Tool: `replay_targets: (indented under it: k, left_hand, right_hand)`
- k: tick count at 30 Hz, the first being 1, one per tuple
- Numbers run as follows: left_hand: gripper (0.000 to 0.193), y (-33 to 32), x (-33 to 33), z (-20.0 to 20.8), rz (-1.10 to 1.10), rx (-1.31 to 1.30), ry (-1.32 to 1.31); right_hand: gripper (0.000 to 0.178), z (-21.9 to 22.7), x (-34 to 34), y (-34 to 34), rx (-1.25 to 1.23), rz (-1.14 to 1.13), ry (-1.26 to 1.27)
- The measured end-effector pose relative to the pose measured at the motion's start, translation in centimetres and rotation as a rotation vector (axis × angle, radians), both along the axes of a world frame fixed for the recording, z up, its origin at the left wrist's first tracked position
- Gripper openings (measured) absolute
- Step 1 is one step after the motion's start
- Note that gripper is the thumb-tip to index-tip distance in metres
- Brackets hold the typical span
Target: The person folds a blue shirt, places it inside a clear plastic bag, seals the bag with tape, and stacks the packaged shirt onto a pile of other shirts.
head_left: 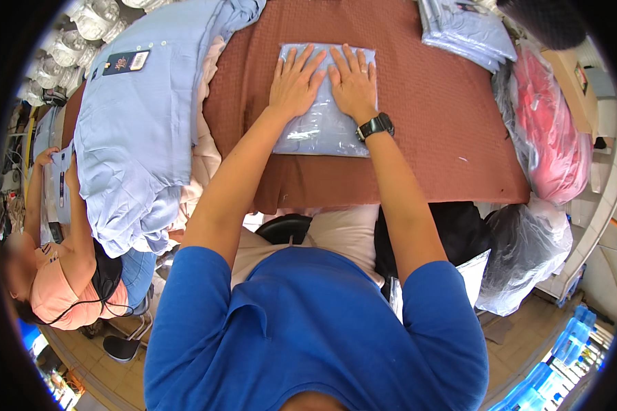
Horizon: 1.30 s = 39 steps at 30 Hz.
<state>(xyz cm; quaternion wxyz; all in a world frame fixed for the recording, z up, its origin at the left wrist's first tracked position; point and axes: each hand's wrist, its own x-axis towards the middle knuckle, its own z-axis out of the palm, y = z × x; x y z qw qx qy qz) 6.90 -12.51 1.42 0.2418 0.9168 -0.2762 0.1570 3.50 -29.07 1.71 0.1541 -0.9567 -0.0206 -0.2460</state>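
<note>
A folded light-blue shirt in a clear plastic bag (pixel 322 133) lies flat on the brown cloth-covered table (pixel 432 137) in front of me. My left hand (pixel 295 83) rests palm down on its upper left part, fingers spread. Beside it, my right hand (pixel 354 83) presses flat on the upper right part, fingers apart, with a black watch on that wrist. Neither hand grips anything. The plastic looks shiny and slightly wrinkled below my hands.
Unbagged light-blue shirts (pixel 144 116) with a dark tag are heaped at the left. Bagged blue shirts (pixel 466 31) are stacked at the far right. Plastic-wrapped red goods (pixel 548 123) stand beyond the right edge. At the far left, a person in an orange top (pixel 68 281) holds a blue garment.
</note>
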Motion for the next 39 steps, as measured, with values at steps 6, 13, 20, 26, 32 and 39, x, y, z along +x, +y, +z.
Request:
replay_targets:
  k: [6,13,20,26,32,39]
  left_hand:
    - [0.05,0.0,-0.7,-0.1,0.006,-0.024,0.004]
    - [0.053,0.6,0.3,0.6,-0.051,-0.038,0.074]
    - [0.056,2.8,-7.1,3.1,-0.137,0.066,0.019]
    - [0.057,3.1,-8.7,2.0,-0.12,0.052,0.033]
    - [0.055,2.9,-8.6,2.4,-0.099,0.066,0.075]
    - [0.05,0.7,-2.1,3.8,-0.046,-0.073,0.05]
  right_hand:
    - [0.05,-0.1,-0.4,0.2,-0.005,-0.003,0.015]
    - [0.053,0.7,-0.5,0.0,0.091,0.024,0.026]
    - [0.054,2.5,-7.3,0.9,-0.043,0.08,0.041]
    - [0.054,1.6,-8.6,1.1,-0.075,0.03,0.068]
    - [0.055,1.8,-8.7,1.3,-0.046,0.033,0.125]
    - [0.054,5.2,-2.3,0.7,0.047,-0.033,0.014]
